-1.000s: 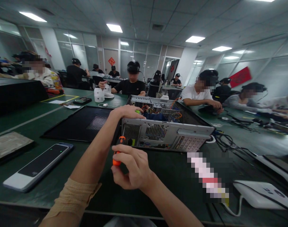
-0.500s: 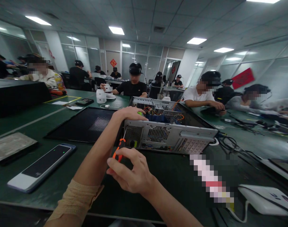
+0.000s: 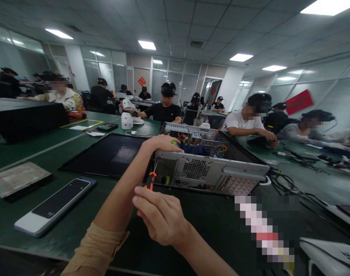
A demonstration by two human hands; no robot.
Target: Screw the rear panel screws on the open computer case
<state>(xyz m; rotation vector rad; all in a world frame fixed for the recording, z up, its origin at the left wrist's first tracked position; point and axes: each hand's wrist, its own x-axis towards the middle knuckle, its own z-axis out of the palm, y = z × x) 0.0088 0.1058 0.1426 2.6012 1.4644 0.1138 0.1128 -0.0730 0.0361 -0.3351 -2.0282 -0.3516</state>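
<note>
An opened computer case (image 3: 217,172) lies on the green table, its silver rear panel turned toward me and coloured wires showing inside. My left hand (image 3: 166,143) lies over its near left top edge, fingers curled to the inside beside a bright green part; some fingertips are hidden. In my right hand (image 3: 163,212), the orange and black handle of a screwdriver (image 3: 151,182) is pinched between thumb and fingers. Its shaft points up at the left end of the rear panel, by a mesh grille. Whether the tip sits in a screw, I cannot tell.
A black side panel (image 3: 105,155) lies left of the case. Nearer are a hard drive (image 3: 21,179) and a white-and-black power bank (image 3: 55,207). Cables (image 3: 281,180) and a white device (image 3: 330,253) are at right. A person (image 3: 166,109) sits opposite with white camera-like devices.
The view has shifted slightly, moving the scene down and right. My right fingers have closed further around the screwdriver handle and cover more of it. My left hand stays on the case.
</note>
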